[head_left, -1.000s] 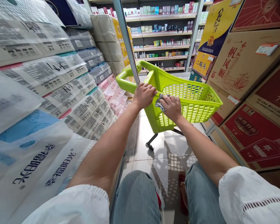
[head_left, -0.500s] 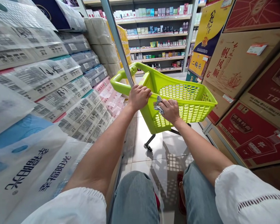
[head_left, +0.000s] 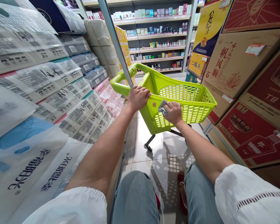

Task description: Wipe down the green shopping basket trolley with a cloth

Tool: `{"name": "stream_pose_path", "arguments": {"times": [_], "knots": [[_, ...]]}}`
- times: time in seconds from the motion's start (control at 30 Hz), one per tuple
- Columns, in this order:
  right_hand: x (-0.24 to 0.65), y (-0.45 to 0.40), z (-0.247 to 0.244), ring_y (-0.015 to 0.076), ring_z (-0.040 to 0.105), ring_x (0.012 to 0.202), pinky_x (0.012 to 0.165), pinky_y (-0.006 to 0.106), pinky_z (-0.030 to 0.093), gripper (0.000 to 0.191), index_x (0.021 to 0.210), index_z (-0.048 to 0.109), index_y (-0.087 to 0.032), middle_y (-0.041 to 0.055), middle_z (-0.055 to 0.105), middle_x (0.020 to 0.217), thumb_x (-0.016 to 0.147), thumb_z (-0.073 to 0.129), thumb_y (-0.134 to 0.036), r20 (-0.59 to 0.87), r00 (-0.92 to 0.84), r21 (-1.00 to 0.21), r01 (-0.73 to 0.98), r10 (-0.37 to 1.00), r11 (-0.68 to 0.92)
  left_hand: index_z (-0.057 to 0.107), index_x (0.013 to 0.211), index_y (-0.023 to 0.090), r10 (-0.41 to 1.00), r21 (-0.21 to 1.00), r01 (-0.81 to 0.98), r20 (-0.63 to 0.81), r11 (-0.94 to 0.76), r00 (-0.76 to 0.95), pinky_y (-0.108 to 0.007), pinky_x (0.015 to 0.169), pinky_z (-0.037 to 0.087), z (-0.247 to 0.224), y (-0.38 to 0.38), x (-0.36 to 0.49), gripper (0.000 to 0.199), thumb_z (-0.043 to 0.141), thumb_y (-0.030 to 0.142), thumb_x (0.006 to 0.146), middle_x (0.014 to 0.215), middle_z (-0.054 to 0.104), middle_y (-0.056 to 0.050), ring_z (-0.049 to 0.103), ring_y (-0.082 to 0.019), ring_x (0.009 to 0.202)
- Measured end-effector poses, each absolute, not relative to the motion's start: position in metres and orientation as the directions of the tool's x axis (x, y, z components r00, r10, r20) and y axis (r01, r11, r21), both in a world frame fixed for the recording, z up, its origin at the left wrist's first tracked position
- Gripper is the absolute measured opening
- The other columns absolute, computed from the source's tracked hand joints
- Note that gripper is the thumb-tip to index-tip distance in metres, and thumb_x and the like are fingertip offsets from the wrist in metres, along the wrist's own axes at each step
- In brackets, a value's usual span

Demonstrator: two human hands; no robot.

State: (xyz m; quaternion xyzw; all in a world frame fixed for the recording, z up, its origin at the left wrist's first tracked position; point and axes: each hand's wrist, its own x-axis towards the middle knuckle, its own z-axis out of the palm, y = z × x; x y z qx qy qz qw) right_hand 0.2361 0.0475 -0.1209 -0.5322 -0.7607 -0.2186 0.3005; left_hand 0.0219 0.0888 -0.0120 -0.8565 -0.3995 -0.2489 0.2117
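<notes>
A lime-green shopping cart (head_left: pixel 188 101) stands side-on in front of me, its basket pierced with holes. My left hand (head_left: pixel 139 98) is closed over the cart's upper rim, beside the base of a grey metal pole (head_left: pixel 116 39). Bunched in my right hand (head_left: pixel 173 112) is a grey-and-white striped cloth (head_left: pixel 162 108), pressed against the side of the basket. A small brown sticker (head_left: pixel 154 105) shows on the green plastic between my two hands. The fingertips of my right hand are partly hidden in the cloth.
Stacked plastic-wrapped paper packs (head_left: pixel 67 93) line the left side closely. Cardboard cartons (head_left: pixel 246 62) rise on the right. Shelves (head_left: pixel 163 34) of small boxes and bottles stand behind the cart. A caster wheel (head_left: pixel 149 148) rests on the tiled floor (head_left: pixel 140 155) near my knees.
My right hand has slid a little to the right along the basket side with the cloth, uncovering the brown sticker. My left hand stays on the rim, and the cart has not moved.
</notes>
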Motion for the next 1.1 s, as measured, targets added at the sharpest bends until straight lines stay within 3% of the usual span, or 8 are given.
{"name": "stream_pose_path", "arguments": {"times": [0.13, 0.33, 0.57, 0.8, 0.97, 1.1], "knots": [[0.225, 0.048, -0.118, 0.0265, 0.047, 0.097, 0.085, 0.041, 0.026, 0.027, 0.106, 0.067, -0.023, 0.0084, 0.064, 0.114, 0.088, 0.049, -0.036, 0.699, -0.246, -0.004, 0.937, 0.671, 0.348, 0.069, 0.097, 0.022, 0.584, -0.16, 0.795, 0.596, -0.586, 0.551, -0.045, 0.092, 0.035, -0.013, 0.091, 0.021, 0.036, 0.036, 0.035, 0.093, 0.095, 0.07, -0.008, 0.059, -0.025, 0.094], [0.2, 0.051, -0.107, 0.0269, 0.045, 0.11, 0.091, 0.043, 0.025, 0.036, 0.126, 0.058, -0.027, 0.0072, 0.057, 0.134, 0.096, 0.039, -0.03, 0.737, -0.303, 0.031, 0.907, 0.603, 0.419, 0.068, 0.095, 0.022, 0.568, -0.194, 0.795, 0.605, -0.574, 0.558, -0.044, 0.091, 0.035, -0.016, 0.089, 0.021, 0.035, 0.036, 0.034, 0.093, 0.092, 0.07, -0.008, 0.059, -0.025, 0.094], [0.187, 0.045, -0.114, 0.0278, 0.047, 0.102, 0.084, 0.042, 0.028, 0.035, 0.124, 0.059, -0.024, 0.0097, 0.062, 0.124, 0.093, 0.044, -0.028, 0.632, -0.332, 0.049, 0.919, 0.701, 0.391, 0.069, 0.096, 0.022, 0.593, -0.165, 0.802, 0.592, -0.574, 0.546, -0.045, 0.092, 0.034, -0.013, 0.088, 0.023, 0.034, 0.037, 0.034, 0.092, 0.094, 0.069, -0.009, 0.058, -0.026, 0.097], [0.181, 0.048, -0.103, 0.0286, 0.044, 0.109, 0.088, 0.044, 0.026, 0.036, 0.125, 0.058, -0.026, 0.0091, 0.056, 0.134, 0.095, 0.04, -0.029, 0.716, -0.275, 0.016, 0.925, 0.642, 0.379, 0.069, 0.098, 0.021, 0.57, -0.16, 0.788, 0.607, -0.595, 0.554, -0.046, 0.094, 0.034, -0.018, 0.087, 0.022, 0.034, 0.037, 0.032, 0.092, 0.092, 0.069, -0.009, 0.059, -0.025, 0.096], [0.186, 0.042, -0.12, 0.0268, 0.047, 0.101, 0.081, 0.041, 0.027, 0.028, 0.114, 0.063, -0.025, 0.0081, 0.062, 0.124, 0.092, 0.047, -0.029, 0.595, -0.407, 0.106, 0.895, 0.693, 0.434, 0.067, 0.106, 0.022, 0.579, -0.152, 0.782, 0.59, -0.605, 0.562, -0.046, 0.098, 0.034, -0.015, 0.088, 0.021, 0.035, 0.036, 0.032, 0.094, 0.1, 0.07, -0.009, 0.059, -0.025, 0.102], [0.197, 0.04, -0.117, 0.0261, 0.046, 0.103, 0.084, 0.04, 0.026, 0.031, 0.118, 0.062, -0.025, 0.0082, 0.061, 0.124, 0.092, 0.045, -0.03, 0.626, -0.413, 0.103, 0.884, 0.662, 0.455, 0.063, 0.115, 0.024, 0.567, -0.13, 0.785, 0.621, -0.606, 0.541, -0.047, 0.103, 0.033, -0.016, 0.076, 0.024, 0.035, 0.035, 0.032, 0.095, 0.114, 0.067, -0.009, 0.055, -0.025, 0.113]]}}
